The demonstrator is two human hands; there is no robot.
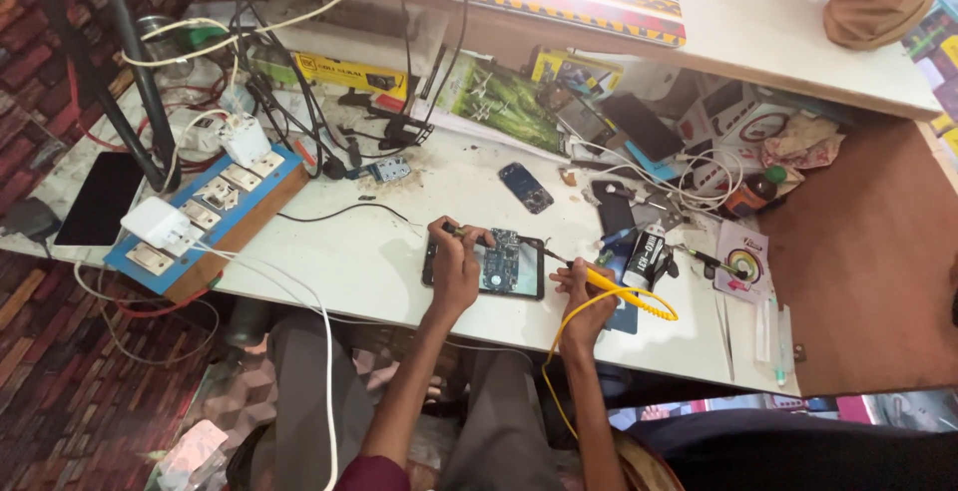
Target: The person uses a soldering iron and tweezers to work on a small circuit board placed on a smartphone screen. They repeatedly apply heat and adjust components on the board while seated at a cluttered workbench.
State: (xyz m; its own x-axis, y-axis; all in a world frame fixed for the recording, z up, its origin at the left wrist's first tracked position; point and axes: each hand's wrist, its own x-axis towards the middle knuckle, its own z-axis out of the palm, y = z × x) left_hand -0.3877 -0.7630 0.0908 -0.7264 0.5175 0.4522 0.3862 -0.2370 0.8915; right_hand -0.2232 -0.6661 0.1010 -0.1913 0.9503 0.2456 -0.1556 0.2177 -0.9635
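Opened dark rectangular phone w/ exposed green circuit board (496, 264) is laid flat on the white worktop (379, 261), near its front edge, directly ahead of the person.

Left hand (456, 263) is pressed onto the phone's left half, fingers closed over a thin dark tool held near the top edge; exact tool type can't be told at this res. The palm weight looks to be pinning the board so it isn't shifted under the tip.

Right hand (586, 296) is closed round a yellow-handled soldering iron (589, 273), held pen-style, tip angled left and down to the phone's right edge. The low angle prob. gives fine control at the board. Its coiled yellow cable (639, 301) is looped over the wrist and dropped off the table front, so kept away from the work.

Nearby:
- small black-and-white labelled bottle (647, 256), just right of the iron, within reach
- 2nd dark phone, face-down (525, 187), set further back, apart
- blue-topped wooden power strip w/ white plugs (205, 214), far left, well apart
- flat black tablet (100, 198) at the left table edge
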